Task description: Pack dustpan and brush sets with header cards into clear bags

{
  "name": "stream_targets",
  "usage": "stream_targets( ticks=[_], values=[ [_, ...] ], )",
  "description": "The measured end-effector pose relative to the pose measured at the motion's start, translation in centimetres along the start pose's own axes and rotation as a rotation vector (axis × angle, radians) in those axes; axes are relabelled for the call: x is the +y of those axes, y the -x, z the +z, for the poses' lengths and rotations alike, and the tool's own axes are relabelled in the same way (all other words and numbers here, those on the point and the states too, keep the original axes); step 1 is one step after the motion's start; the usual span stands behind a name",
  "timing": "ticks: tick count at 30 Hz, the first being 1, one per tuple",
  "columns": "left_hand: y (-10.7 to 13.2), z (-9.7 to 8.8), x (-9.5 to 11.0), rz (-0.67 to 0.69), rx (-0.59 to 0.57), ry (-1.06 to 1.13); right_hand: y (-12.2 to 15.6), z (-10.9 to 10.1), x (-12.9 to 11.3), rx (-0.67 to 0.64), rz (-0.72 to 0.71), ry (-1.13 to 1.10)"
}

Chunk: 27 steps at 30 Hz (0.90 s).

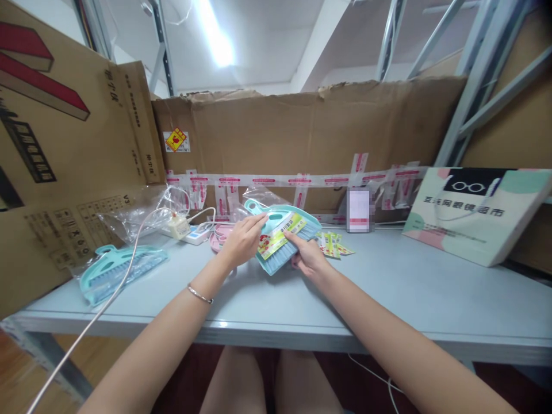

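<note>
The dustpan (283,209) looks light and stiff, its bristles (281,259) soft; hold its hard rim. It's at ten o'clock from the right grip (311,259) pinching it and three from the left grip (247,237), whose thumb is hidden: I can't tell if it pinches. Beyond, at two o'clock, is a phone (359,211).

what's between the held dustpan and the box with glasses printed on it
In the head view, yellow-green cards and, farther back, an upright phone.
</note>
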<state>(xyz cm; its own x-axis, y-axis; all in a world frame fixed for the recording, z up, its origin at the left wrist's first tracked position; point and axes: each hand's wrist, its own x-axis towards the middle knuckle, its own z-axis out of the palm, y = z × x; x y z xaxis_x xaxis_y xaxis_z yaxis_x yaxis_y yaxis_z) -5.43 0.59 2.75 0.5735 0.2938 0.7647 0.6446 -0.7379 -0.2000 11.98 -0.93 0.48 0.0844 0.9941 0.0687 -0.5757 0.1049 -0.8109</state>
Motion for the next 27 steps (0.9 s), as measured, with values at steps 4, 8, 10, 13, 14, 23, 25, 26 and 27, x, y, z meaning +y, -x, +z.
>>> stream_targets(
  ticks=[4,8,10,13,14,23,25,26,27],
  values=[
    [-0.1,-0.2,0.7,-0.003,-0.119,0.049,-0.3,0.2,0.2,0.038,0.088,-0.103],
    [0.0,-0.7,1.1,-0.014,-0.137,0.166,-0.6,0.2,-0.2,0.078,0.119,-0.196],
    [-0.1,-0.8,1.3,-0.114,0.003,0.239,-0.7,0.2,-0.5,0.093,0.126,-0.234],
    [-0.6,-0.9,1.2,-0.569,0.401,0.480,-0.6,0.3,-0.7,0.115,0.119,-0.278],
    [-0.8,-0.9,1.1,-0.783,0.477,0.631,-0.5,0.4,-0.7,0.121,0.114,-0.288],
    [-1.6,0.4,1.6,-1.267,0.061,1.502,-0.7,0.3,0.2,0.136,0.072,-0.305],
    [-1.3,0.6,1.8,-1.279,-0.003,1.508,-0.8,0.2,0.2,0.156,0.056,-0.313],
    [-1.2,0.6,2.0,-1.265,-0.051,1.524,-0.9,0.2,0.2,0.164,0.048,-0.316],
    [-1.1,0.6,2.1,-1.236,-0.106,1.545,-0.9,0.2,0.2,0.168,0.042,-0.317]
  ],
)
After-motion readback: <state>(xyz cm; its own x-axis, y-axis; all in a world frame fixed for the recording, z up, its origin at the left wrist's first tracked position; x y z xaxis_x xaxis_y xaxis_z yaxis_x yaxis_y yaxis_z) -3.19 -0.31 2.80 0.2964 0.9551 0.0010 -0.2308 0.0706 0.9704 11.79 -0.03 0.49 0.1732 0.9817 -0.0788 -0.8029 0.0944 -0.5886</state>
